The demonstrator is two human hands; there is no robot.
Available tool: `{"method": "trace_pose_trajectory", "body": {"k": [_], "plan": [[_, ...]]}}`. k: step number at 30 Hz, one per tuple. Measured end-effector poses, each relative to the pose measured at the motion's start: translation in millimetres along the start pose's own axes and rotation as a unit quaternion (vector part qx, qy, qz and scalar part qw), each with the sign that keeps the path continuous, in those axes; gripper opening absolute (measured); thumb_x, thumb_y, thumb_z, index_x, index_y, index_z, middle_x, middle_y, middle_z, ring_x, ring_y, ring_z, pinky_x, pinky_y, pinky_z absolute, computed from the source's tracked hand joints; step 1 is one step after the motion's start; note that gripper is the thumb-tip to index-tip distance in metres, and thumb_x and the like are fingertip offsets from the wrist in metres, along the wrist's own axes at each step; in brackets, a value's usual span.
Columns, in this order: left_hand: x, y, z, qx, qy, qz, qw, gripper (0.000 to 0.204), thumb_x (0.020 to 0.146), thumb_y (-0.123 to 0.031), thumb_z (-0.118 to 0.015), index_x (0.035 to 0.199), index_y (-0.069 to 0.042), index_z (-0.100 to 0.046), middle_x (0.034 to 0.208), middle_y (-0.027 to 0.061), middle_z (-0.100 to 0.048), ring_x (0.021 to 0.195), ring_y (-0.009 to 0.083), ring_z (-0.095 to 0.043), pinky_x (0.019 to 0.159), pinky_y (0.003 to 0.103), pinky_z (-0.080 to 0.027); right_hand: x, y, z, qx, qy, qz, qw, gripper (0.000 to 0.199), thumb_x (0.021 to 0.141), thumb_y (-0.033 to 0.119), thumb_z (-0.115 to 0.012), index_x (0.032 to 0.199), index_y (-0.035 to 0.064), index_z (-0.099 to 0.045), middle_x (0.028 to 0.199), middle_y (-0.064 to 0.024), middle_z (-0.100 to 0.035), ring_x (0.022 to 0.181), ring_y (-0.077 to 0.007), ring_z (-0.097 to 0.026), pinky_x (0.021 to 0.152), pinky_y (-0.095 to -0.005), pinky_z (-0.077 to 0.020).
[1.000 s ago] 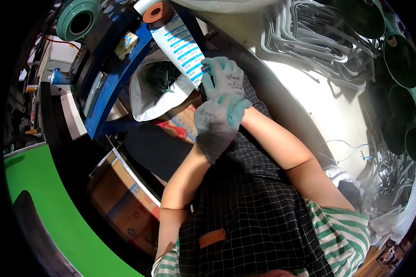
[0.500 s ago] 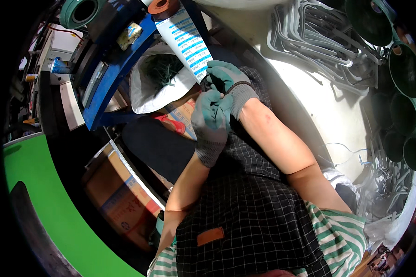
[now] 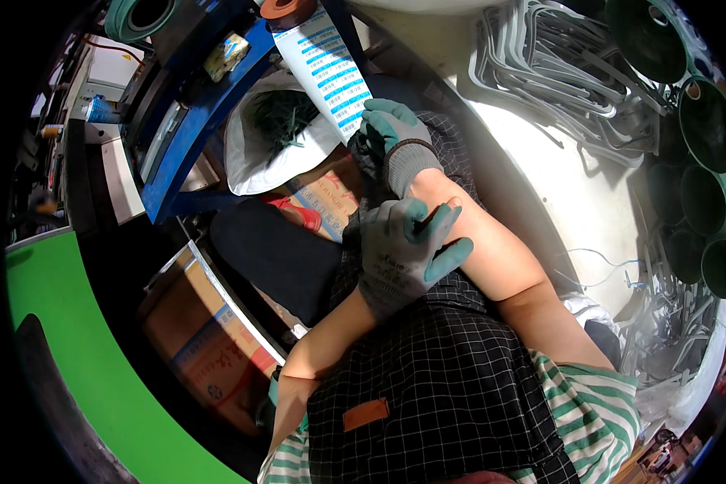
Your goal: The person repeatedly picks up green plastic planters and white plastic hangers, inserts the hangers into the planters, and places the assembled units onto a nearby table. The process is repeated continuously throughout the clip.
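Note:
Both my hands wear grey knit gloves with green coated fingers. My left hand lies over my bare right forearm, a bare fingertip touching its skin. Its thumb stands apart and the other fingers are bent, with nothing seen in them. Farther off, my right hand is curled closed, with a dark bundle under its fingers; what that is I cannot make out. A strip of white and blue labels hangs from a brown roll core, its lower end close to my right fingertips.
Left of the labels are a blue metal frame and a white bag of dark green pieces. At right, bent grey metal rods lie on a white surface beside green cones. A carton stands lower left.
My left hand has left the right hand, coming back toward me and onto the right forearm, its thumb spreading. The right hand has stayed almost in place by the label strip.

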State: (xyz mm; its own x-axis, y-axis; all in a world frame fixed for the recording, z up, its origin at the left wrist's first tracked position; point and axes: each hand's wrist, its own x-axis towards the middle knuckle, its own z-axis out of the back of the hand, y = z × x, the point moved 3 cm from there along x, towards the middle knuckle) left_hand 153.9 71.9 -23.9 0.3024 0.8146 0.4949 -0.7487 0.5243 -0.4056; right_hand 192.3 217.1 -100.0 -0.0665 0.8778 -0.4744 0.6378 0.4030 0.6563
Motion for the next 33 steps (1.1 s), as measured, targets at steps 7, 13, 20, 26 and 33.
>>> {"method": "trace_pose_trajectory", "body": {"k": [7,13,20,26,33], "plan": [[-9.2,-14.7,1.2,-0.055,0.056,-0.023,0.997,0.045,0.082,-0.039,-0.084,0.120,-0.017,-0.076,0.096,0.0036,-0.046,0.082,0.0225,-0.054,0.072,0.039,-0.046,-3.1,4.2,0.9,0.028,0.008,-0.035,0.999,0.024,0.095,0.004,-0.069,0.119,0.0057,-0.069,0.096,-0.0048,-0.070,0.082,-0.0156,-0.067,0.073,-0.0292,-0.0543],[-12.1,-24.6,-2.4,-0.045,0.081,-0.090,0.992,0.039,0.085,-0.038,-0.079,0.119,-0.018,-0.077,0.088,0.0015,-0.051,0.073,0.0189,-0.057,0.065,0.036,-0.049,-0.8,18.8,1.1,0.016,-0.006,-0.066,0.998,0.024,0.099,0.011,-0.065,0.123,0.0105,-0.070,0.109,-0.0025,-0.072,0.098,-0.0175,-0.071,0.085,-0.0312,-0.0543],[-15.4,-18.8,8.0,-0.037,0.060,-0.052,0.996,0.045,0.081,-0.033,-0.082,0.120,-0.014,-0.074,0.090,0.0046,-0.061,0.075,0.0238,-0.062,0.068,0.040,-0.049,12.7,-15.0,-16.5,0.010,0.025,-0.055,0.998,0.012,0.094,0.010,-0.070,0.105,0.0088,-0.070,0.080,-0.0014,-0.065,0.063,-0.0150,-0.057,0.054,-0.0304,-0.0466],[-53.0,23.2,45.1,0.015,-0.088,0.121,0.989,0.043,0.086,-0.038,-0.077,0.120,-0.013,-0.070,0.112,0.0109,-0.065,0.097,0.0298,-0.064,0.084,0.045,-0.051,31.5,5.3,36.3,-0.042,0.145,-0.142,0.978,0.021,0.101,0.026,-0.065,0.113,0.0100,-0.071,0.098,-0.0061,-0.072,0.084,-0.0217,-0.067,0.078,-0.0382,-0.0571],[-293.8,101.5,122.2,0.154,-0.202,0.583,0.772,0.032,0.087,-0.021,-0.077,0.109,0.000,-0.068,0.106,0.0230,-0.070,0.096,0.0402,-0.069,0.084,0.047,-0.056,-26.6,22.0,38.3,-0.218,0.111,0.002,0.970,0.031,0.102,0.022,-0.067,0.127,0.0044,-0.068,0.110,-0.0057,-0.068,0.096,-0.0192,-0.063,0.089,-0.0335,-0.0548]]}}
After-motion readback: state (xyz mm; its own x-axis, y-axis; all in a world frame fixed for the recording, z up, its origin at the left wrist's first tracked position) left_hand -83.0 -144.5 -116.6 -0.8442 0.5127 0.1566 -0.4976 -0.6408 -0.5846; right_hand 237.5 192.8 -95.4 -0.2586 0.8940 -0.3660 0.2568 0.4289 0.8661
